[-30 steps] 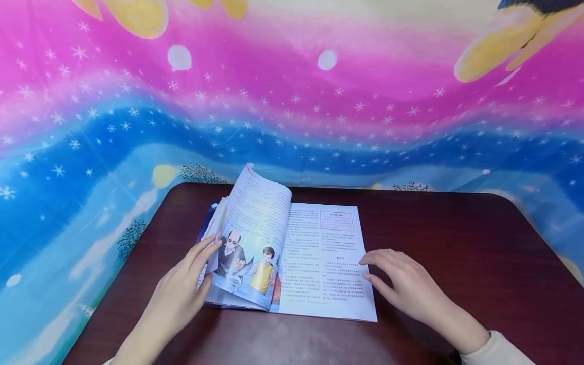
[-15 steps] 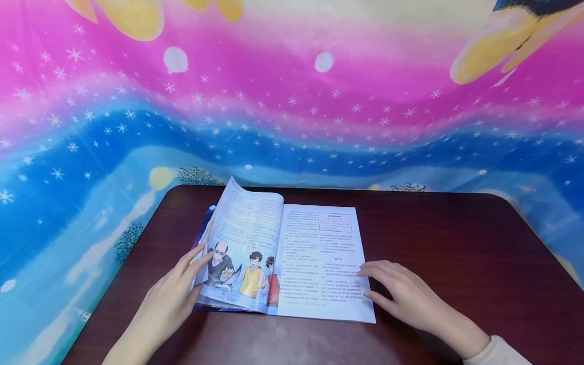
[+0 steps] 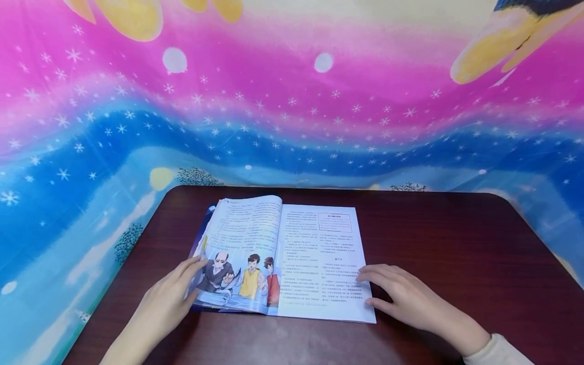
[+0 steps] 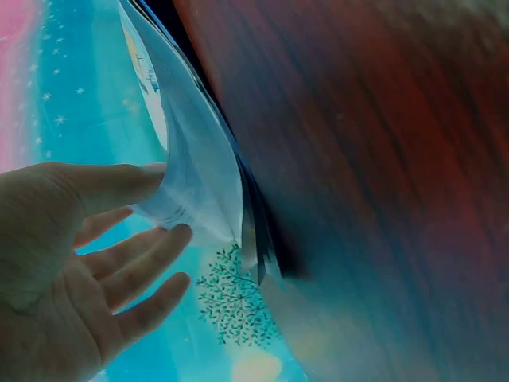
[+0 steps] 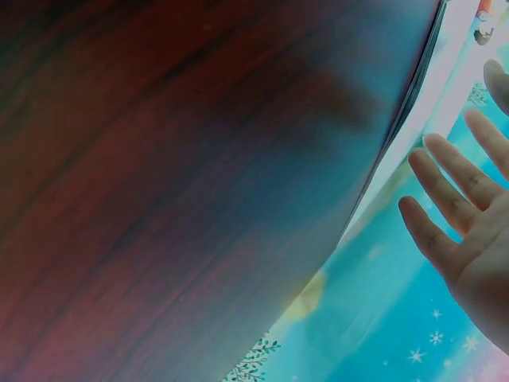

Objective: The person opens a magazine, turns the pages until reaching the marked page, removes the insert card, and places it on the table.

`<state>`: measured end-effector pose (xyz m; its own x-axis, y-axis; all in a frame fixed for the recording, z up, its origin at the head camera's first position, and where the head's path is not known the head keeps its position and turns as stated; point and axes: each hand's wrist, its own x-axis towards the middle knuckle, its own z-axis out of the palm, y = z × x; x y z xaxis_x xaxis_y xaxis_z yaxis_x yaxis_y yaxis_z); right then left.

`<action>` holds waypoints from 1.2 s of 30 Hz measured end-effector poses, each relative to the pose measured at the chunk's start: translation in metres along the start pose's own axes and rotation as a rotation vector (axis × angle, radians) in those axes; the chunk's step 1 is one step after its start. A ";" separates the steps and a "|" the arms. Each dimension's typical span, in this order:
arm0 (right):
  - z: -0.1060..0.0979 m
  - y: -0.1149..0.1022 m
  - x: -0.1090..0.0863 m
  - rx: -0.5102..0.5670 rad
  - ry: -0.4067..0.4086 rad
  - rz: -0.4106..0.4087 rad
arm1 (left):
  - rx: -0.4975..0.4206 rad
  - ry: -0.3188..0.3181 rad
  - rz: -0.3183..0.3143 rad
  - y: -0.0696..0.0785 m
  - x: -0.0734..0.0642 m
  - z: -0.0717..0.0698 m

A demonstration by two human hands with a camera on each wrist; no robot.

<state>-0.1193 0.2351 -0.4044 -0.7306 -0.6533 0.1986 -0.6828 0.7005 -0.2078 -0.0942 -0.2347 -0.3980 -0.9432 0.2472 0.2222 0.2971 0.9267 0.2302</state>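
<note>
An open magazine (image 3: 319, 263) lies on the table, its right page flat and full of print. The left page (image 3: 248, 228) curves up from the spine and carries a picture of several drawn people at the bottom. My left hand (image 3: 166, 294) pinches the outer edge of this page, and in the left wrist view the thumb (image 4: 127, 185) lies on one side of the sheet with fingers behind it. At the magazine's right edge my right hand (image 3: 406, 294) rests with its fingers loosely extended, holding nothing. The right wrist view shows its fingers (image 5: 457, 191) spread beside the page edge.
The dark red-brown wooden table (image 3: 456, 243) has rounded far corners. Behind it hangs a pink and blue cloth (image 3: 283, 101) printed with snowflakes, which also runs down along the left and right sides.
The left page has come down to the left, its raised top corner dropping and more of the picture showing. My left hand moved slightly left and down with it. The right hand stayed nearly still.
</note>
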 end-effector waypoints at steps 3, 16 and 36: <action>0.000 -0.001 0.000 0.011 -0.036 0.010 | 0.010 -0.043 -0.034 -0.003 0.000 0.002; 0.003 -0.001 0.002 0.024 -0.122 0.074 | 0.069 -0.156 -0.077 -0.016 0.003 0.008; 0.006 0.005 0.001 0.083 -0.177 0.153 | -0.086 -0.302 -0.024 -0.037 0.012 0.009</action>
<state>-0.1235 0.2359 -0.4113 -0.8099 -0.5865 -0.0109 -0.5564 0.7739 -0.3024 -0.1182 -0.2635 -0.4124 -0.9478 0.3102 -0.0734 0.2733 0.9092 0.3140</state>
